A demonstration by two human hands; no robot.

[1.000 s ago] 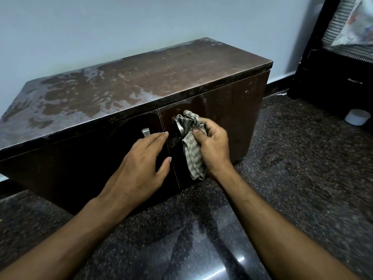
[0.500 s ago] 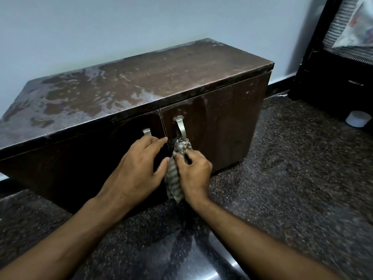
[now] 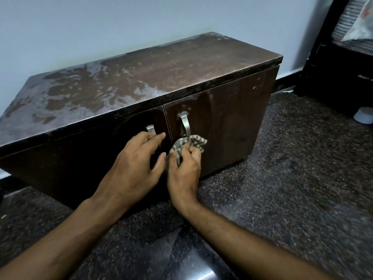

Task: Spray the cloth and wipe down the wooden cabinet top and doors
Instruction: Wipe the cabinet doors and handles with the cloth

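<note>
The right hand (image 3: 184, 170) has its grip closed on a bunched cloth (image 3: 189, 142), fingers curled into the fabric and pressing it against the right door (image 3: 226, 126), just below the lower end of that door's handle (image 3: 185, 126). The left hand (image 3: 135, 166) lies open, fingers nearly straight and spread, resting flat on the left door (image 3: 80, 158) beside the centre seam; its fingertips cover most of the left handle (image 3: 151, 129), so only the top of that handle shows.

The cloth is thin, grey and cream with a striped weave, crumpled so its full shape cannot be made out. Both handles are flat strips of brushed metal. The cabinet (image 3: 262, 63) is dark glossy wood-grain, box-shaped, against a pale wall. Its top (image 3: 161, 77) carries cloudy whitish streaks, heaviest toward the left end and front edge; a wet sheen shows near the right door's upper edge. The floor (image 3: 282, 188) is dark speckled polished stone. At the right, dark furniture (image 3: 339, 73) and a small white round object (image 3: 364, 116) are cut off by the frame edge.
</note>
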